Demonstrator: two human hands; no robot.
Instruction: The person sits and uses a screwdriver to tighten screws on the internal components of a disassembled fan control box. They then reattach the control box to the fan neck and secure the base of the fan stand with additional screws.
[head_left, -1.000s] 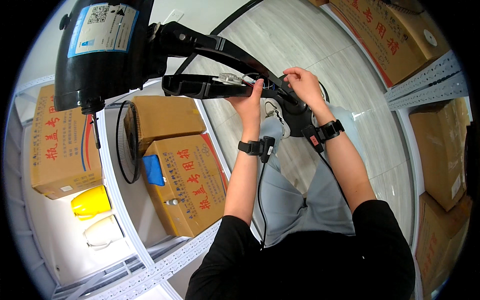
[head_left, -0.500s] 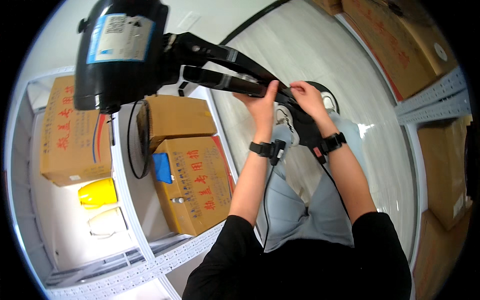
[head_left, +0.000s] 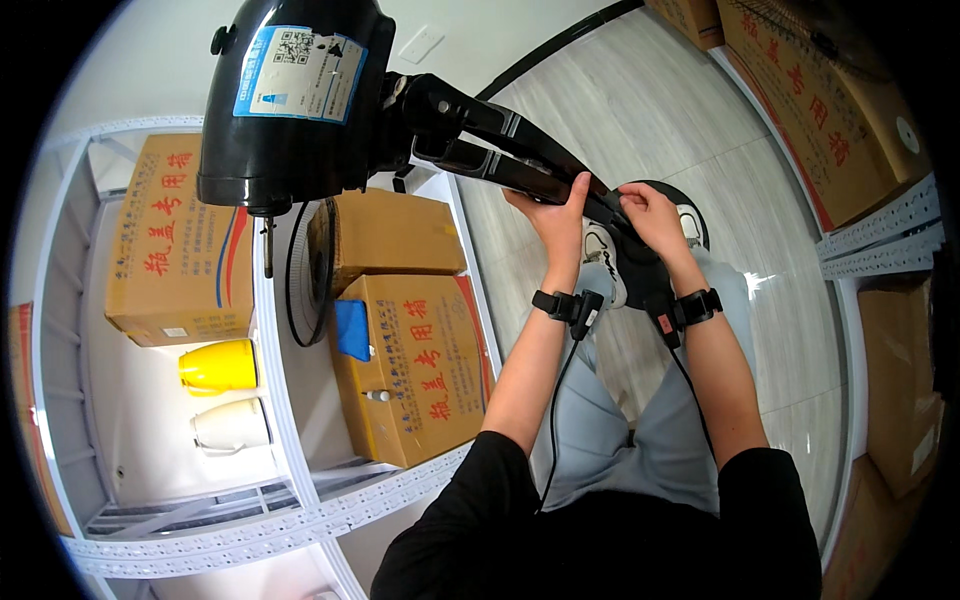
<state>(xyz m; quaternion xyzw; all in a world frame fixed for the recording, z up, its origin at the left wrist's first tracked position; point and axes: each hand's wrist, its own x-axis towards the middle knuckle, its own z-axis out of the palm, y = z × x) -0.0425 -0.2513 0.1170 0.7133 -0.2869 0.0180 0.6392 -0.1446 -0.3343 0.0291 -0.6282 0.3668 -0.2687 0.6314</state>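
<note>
A black electric fan without blades or guard leans toward the upper left; its motor housing [head_left: 290,160] carries a white and blue label, and a thin metal shaft [head_left: 267,245] sticks out below. Two black bracket arms [head_left: 510,150] run from the housing to a stand with a round black base [head_left: 652,275] on the floor by my shoes. My left hand [head_left: 553,228] is closed round the lower end of the bracket, thumb on top. Close beside it, my right hand [head_left: 658,222] pinches at the joint where bracket and stand meet; what lies between its fingertips is hidden.
Left, a white metal shelf [head_left: 285,420] holds cardboard boxes [head_left: 415,350], a yellow jug [head_left: 220,367], a white jug [head_left: 232,426] and a round black wire fan guard [head_left: 312,285]. More boxes [head_left: 800,110] stand on a right-hand rack [head_left: 880,235]. Cables hang from my wristbands.
The whole view has shifted, so the fan, shelf and hands appear farther right. Both hands stay at the same place on the fan, with little visible change in their grip.
</note>
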